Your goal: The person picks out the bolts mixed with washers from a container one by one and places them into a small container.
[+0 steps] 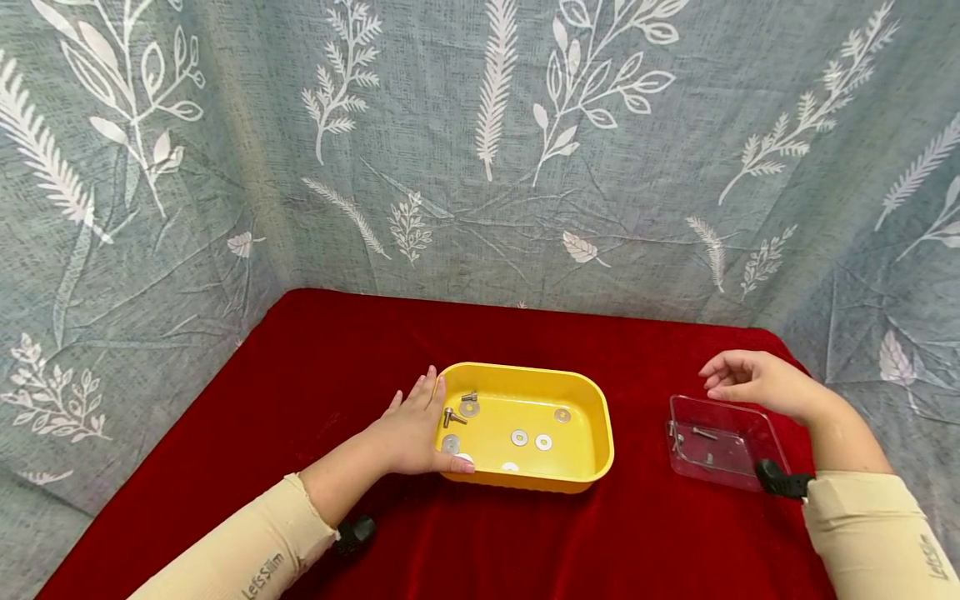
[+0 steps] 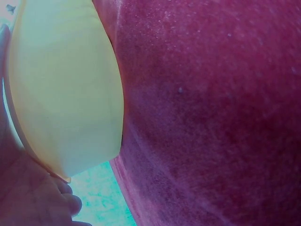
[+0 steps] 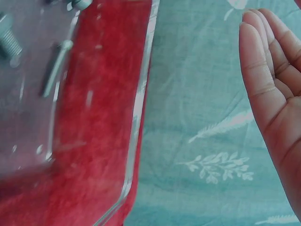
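Observation:
A yellow plastic tray (image 1: 525, 375) stands on the red cloth, with several flat washers (image 1: 519, 437) and a few bolts (image 1: 453, 417) on its floor. My left hand (image 1: 408, 429) rests against its left end, fingers extended along the rim and thumb across the near-left corner. In the left wrist view the tray's yellow outer wall (image 2: 66, 89) sits beside that hand. To the right, a clear plastic box (image 1: 727, 479) holds a few bolts or screws (image 3: 58, 68). Just above its far edge hovers my right hand (image 1: 765, 383), fingers loosely bent, nothing visible in them.
Red cloth (image 1: 337, 333) covers the table. A grey-blue curtain (image 1: 450, 208) with white leaf prints hangs behind and at both sides. Some cloth surface lies between the tray and the clear box.

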Demonstrator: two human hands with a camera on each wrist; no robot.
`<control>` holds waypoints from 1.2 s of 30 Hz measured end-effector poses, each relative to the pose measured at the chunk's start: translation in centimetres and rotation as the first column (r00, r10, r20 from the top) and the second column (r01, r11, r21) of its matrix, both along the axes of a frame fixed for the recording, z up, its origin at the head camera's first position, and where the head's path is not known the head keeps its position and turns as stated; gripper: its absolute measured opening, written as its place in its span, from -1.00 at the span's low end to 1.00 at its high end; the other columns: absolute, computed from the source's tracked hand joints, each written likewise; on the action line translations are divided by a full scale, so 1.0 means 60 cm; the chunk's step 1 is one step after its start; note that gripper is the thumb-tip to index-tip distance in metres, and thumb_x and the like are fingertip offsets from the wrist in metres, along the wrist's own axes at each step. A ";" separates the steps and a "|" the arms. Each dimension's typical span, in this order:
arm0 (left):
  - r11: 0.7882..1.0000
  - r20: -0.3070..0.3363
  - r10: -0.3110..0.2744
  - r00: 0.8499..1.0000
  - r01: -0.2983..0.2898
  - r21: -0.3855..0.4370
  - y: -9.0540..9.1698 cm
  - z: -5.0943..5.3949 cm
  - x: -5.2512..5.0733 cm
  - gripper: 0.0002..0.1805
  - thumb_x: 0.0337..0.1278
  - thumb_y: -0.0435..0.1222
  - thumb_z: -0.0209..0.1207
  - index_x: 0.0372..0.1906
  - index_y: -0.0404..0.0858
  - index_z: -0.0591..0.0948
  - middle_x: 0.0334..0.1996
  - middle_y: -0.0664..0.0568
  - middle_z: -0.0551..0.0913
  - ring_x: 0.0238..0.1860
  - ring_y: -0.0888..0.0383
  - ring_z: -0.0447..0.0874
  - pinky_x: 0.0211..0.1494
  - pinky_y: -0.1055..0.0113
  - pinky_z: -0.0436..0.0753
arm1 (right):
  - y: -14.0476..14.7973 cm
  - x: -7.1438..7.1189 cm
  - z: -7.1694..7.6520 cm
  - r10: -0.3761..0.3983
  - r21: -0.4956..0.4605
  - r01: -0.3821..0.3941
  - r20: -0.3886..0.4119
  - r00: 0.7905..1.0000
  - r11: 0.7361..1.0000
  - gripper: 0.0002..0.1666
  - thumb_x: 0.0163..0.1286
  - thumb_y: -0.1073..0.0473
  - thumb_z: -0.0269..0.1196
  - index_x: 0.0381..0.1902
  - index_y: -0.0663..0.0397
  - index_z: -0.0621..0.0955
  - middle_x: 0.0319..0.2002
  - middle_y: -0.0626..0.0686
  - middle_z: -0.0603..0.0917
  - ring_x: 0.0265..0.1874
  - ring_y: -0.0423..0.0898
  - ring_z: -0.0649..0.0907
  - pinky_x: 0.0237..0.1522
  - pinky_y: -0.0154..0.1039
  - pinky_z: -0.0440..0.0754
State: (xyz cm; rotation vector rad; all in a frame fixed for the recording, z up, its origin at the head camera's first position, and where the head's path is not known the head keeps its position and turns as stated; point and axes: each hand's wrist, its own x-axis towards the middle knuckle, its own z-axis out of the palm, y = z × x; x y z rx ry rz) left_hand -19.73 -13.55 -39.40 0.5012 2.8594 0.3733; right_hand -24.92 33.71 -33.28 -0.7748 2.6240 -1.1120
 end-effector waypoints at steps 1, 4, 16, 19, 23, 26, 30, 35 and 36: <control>1.000 0.001 0.001 1.000 -0.001 0.000 0.000 0.000 0.000 0.41 -0.42 0.46 0.13 0.41 -0.37 -0.18 0.41 -0.19 -0.38 0.42 -0.06 -0.35 0.36 -0.09 -0.12 | -0.003 -0.002 0.003 0.000 -0.001 0.000 -0.002 1.000 1.000 -0.75 0.17 0.34 0.26 -0.17 0.32 0.55 -0.35 -0.09 0.66 -0.34 -0.31 0.61 -0.32 -0.38 0.58; 1.000 0.000 -0.001 1.000 0.001 -0.002 -0.001 -0.002 -0.001 0.41 -0.42 0.46 0.12 0.41 -0.37 -0.18 0.41 -0.19 -0.39 0.42 -0.06 -0.36 0.36 -0.09 -0.12 | -0.014 -0.006 0.012 -0.005 0.006 0.005 -0.009 1.000 1.000 -0.74 0.16 0.32 0.28 -0.17 0.30 0.56 -0.34 -0.07 0.65 -0.34 -0.28 0.62 -0.31 -0.37 0.58; 1.000 0.010 0.005 1.000 -0.005 0.001 -0.001 -0.001 0.000 0.41 -0.42 0.46 0.12 0.41 -0.37 -0.17 0.41 -0.18 -0.40 0.42 -0.06 -0.36 0.36 -0.08 -0.13 | -0.088 -0.036 0.043 0.010 0.028 -0.011 0.042 0.999 1.000 -0.69 0.18 0.21 0.30 -0.12 0.20 0.56 -0.24 0.08 0.64 -0.26 -0.17 0.63 -0.22 -0.30 0.59; 1.000 0.008 0.004 1.000 -0.004 0.005 -0.001 -0.001 0.001 0.41 -0.42 0.46 0.13 0.41 -0.37 -0.17 0.41 -0.18 -0.40 0.42 -0.06 -0.36 0.36 -0.08 -0.13 | -0.114 -0.046 0.046 0.048 0.004 -0.048 0.042 0.998 0.999 -0.70 0.17 0.23 0.30 -0.13 0.22 0.56 -0.24 0.11 0.64 -0.25 -0.15 0.63 -0.20 -0.32 0.58; 1.000 0.005 0.005 1.000 -0.005 0.008 -0.001 -0.001 0.001 0.40 -0.42 0.46 0.13 0.41 -0.37 -0.17 0.41 -0.18 -0.39 0.42 -0.06 -0.35 0.36 -0.08 -0.13 | -0.151 -0.056 0.048 0.099 -0.015 -0.099 0.038 0.994 0.995 -0.71 0.17 0.25 0.30 -0.14 0.23 0.57 -0.25 0.11 0.64 -0.26 -0.12 0.63 -0.18 -0.31 0.58; 1.000 0.003 0.004 1.000 -0.004 0.007 -0.001 -0.001 0.001 0.40 -0.42 0.46 0.13 0.41 -0.37 -0.17 0.41 -0.18 -0.39 0.42 -0.06 -0.35 0.36 -0.08 -0.13 | -0.181 -0.062 0.049 0.129 -0.018 -0.128 0.049 0.990 0.992 -0.72 0.17 0.25 0.30 -0.15 0.21 0.57 -0.26 0.11 0.63 -0.26 -0.08 0.62 -0.18 -0.29 0.58; 1.000 0.004 0.003 1.000 -0.003 0.007 -0.001 -0.001 0.001 0.41 -0.42 0.46 0.13 0.41 -0.37 -0.18 0.41 -0.19 -0.39 0.42 -0.06 -0.36 0.36 -0.09 -0.13 | -0.224 -0.067 0.047 0.164 -0.015 -0.163 0.076 0.984 0.987 -0.73 0.17 0.24 0.30 -0.16 0.18 0.58 -0.26 0.09 0.63 -0.25 -0.04 0.62 -0.16 -0.27 0.58; 1.000 0.009 0.004 1.000 -0.004 0.012 -0.001 -0.001 0.002 0.40 -0.40 0.45 0.13 0.41 -0.37 -0.19 0.41 -0.18 -0.40 0.42 -0.06 -0.36 0.36 -0.09 -0.14 | -0.277 -0.072 0.036 0.198 -0.006 -0.199 0.124 0.972 0.980 -0.75 0.18 0.24 0.29 -0.16 0.15 0.58 -0.25 0.10 0.63 -0.25 -0.05 0.62 -0.17 -0.24 0.59; 1.000 0.010 0.005 1.000 -0.005 0.012 0.000 -0.001 0.002 0.40 -0.40 0.45 0.13 0.41 -0.37 -0.19 0.41 -0.18 -0.40 0.42 -0.06 -0.36 0.36 -0.08 -0.14 | -0.286 -0.074 0.032 0.205 -0.001 -0.207 0.129 0.970 0.978 -0.76 0.18 0.25 0.29 -0.16 0.15 0.58 -0.25 0.09 0.63 -0.25 -0.05 0.62 -0.18 -0.23 0.59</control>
